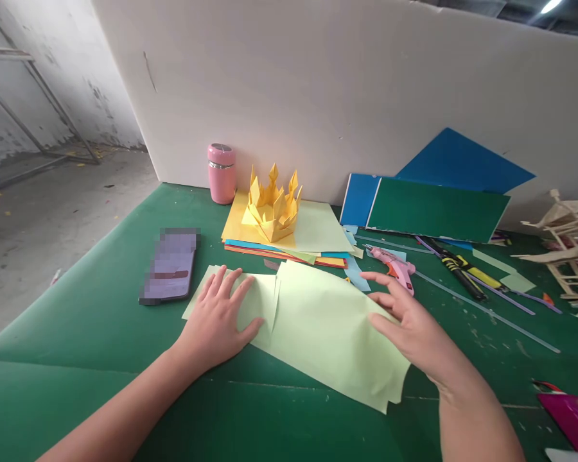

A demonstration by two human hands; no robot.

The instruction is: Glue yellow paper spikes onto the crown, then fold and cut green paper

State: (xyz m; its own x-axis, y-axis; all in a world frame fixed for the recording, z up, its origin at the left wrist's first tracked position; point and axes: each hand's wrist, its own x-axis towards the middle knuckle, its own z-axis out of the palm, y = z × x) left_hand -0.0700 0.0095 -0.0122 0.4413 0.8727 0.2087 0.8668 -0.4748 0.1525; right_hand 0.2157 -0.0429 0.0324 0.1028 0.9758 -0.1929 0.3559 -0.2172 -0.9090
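Observation:
My left hand (219, 314) lies flat with fingers spread on the left part of a light green paper (260, 301). Another pale green sheet, a larger one (327, 327), slopes from the middle toward the right, its surface slightly bowed. At its right edge is my right hand (399, 321), with thumb and fingers apart and curved; the thumb is over the paper, and part of the edge is hidden behind the hand. Beyond the sheets, a folded yellow paper crown (272, 215) stands on a stack of coloured paper (325, 228).
A phone (171, 266) lies at left, a pink flask (221, 173) behind. To the right are a pink glue gun (397, 269), glue sticks (486, 311), a black-and-yellow cutter (462, 273), paper scraps, leaning blue and green boards (438, 208), a wooden stick model (573, 237) and a magenta pouch (571, 420).

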